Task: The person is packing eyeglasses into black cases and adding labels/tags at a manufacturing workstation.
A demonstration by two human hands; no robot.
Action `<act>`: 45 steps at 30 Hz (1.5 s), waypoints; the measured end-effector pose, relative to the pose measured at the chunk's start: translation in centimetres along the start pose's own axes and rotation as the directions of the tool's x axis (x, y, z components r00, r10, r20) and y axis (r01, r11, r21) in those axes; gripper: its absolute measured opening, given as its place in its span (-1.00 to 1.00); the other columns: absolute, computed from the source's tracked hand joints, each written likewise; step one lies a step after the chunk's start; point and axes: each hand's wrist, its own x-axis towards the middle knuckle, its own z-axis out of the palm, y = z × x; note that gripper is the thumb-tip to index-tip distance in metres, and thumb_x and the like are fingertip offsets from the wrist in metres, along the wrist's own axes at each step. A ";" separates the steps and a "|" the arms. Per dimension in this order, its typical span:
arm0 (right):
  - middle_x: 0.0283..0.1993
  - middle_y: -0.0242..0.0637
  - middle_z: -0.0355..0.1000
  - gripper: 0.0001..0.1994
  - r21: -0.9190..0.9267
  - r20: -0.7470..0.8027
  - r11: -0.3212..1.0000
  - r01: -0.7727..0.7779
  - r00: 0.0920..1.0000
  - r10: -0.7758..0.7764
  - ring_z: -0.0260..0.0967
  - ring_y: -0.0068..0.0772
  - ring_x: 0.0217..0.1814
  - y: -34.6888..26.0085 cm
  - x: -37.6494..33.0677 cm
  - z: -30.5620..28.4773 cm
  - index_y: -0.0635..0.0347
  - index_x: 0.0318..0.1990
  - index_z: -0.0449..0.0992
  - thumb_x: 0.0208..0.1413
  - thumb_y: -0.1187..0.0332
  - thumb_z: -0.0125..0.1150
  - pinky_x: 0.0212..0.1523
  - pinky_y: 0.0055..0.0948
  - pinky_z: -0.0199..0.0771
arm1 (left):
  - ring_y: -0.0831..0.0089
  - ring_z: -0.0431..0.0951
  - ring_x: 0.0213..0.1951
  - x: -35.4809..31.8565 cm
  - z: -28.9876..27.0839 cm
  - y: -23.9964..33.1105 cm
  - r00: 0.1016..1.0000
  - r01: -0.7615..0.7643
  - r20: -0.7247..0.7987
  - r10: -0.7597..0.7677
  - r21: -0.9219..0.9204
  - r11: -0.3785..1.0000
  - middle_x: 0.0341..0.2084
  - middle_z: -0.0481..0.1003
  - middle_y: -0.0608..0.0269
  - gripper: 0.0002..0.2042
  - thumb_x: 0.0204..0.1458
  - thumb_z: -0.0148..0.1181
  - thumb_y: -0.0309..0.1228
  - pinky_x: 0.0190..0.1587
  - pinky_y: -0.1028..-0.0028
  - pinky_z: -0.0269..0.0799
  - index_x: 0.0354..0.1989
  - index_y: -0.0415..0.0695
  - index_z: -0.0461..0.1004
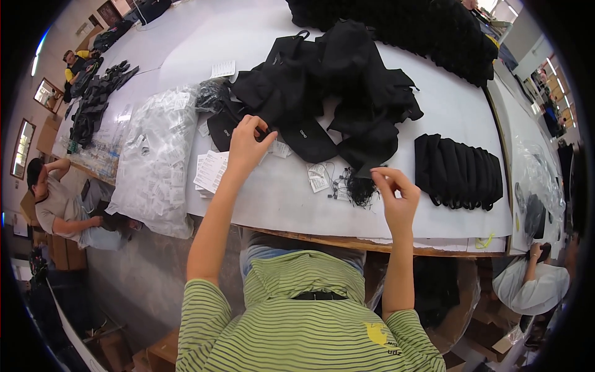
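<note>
My left hand (pixel 246 146) reaches over a stack of white paper tags (pixel 211 171) and pinches the edge of a black fabric piece (pixel 226 129) at the foot of a heap of black garments (pixel 338 87). My right hand (pixel 396 195) hovers above the white table (pixel 279 198), fingers pinched together as if on a thin black string; what it grips is too small to tell. A bundle of black strings (pixel 359 189) and loose white tags (pixel 318 177) lie between both hands.
A row of folded black pieces (pixel 458 170) lies at the right. A big clear bag of small white packets (pixel 155 161) sits at the left. More black garments (pixel 421 31) pile up at the back. Other people sit low at left (pixel 59 204) and right (pixel 533 282).
</note>
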 end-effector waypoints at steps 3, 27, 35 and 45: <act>-0.56 -0.56 0.36 -0.95 0.040 -0.349 0.991 0.129 0.931 -0.107 0.05 -0.80 -0.59 -1.4 0.1 -1.3 0.27 -0.34 0.59 0.02 0.54 0.29 -0.55 -0.67 -0.02 | 0.47 0.36 -0.47 -0.6 0.7 1.8 0.992 0.084 -0.077 -0.105 -0.238 0.968 -0.49 0.35 0.33 -0.75 -0.14 0.37 -0.37 -0.37 0.49 0.27 -0.51 -0.23 0.39; -0.71 -0.39 0.22 -0.87 -0.200 0.370 0.959 -0.199 0.891 0.262 0.05 -0.61 -0.70 1.1 -4.6 3.4 0.16 -0.31 0.59 -0.04 0.40 0.34 -0.63 -0.56 0.06 | 0.76 0.19 -0.56 -11.9 3.4 9.8 0.798 0.602 0.536 -0.277 -0.680 0.418 -0.54 0.47 0.46 -0.81 -0.07 0.27 -0.52 -0.50 0.66 0.12 -0.24 -0.27 0.60; -0.62 -0.45 0.27 -0.88 -0.076 0.345 0.974 -0.214 0.911 0.227 0.13 -0.65 -0.65 0.9 -5.4 3.9 0.16 -0.27 0.56 0.00 0.45 0.30 -0.57 -0.63 0.15 | 0.72 0.23 -0.55 -12.6 2.2 10.4 0.853 0.521 0.421 -0.309 -0.648 0.556 -0.51 0.44 0.42 -0.91 -0.06 0.27 -0.51 -0.48 0.64 0.15 -0.38 -0.24 0.57; -0.33 -0.43 0.37 -0.87 0.495 0.326 0.731 -0.469 0.881 0.344 0.33 -0.62 -0.25 3.1 -4.3 0.8 0.19 -0.26 0.36 0.09 0.54 0.20 -0.15 -0.63 0.31 | 0.67 0.35 -0.49 -12.1 -0.2 10.6 0.843 0.469 0.397 -0.364 -0.873 0.134 -0.51 0.45 0.34 -0.92 0.08 0.17 -0.49 -0.36 0.66 0.25 -0.30 -0.22 0.44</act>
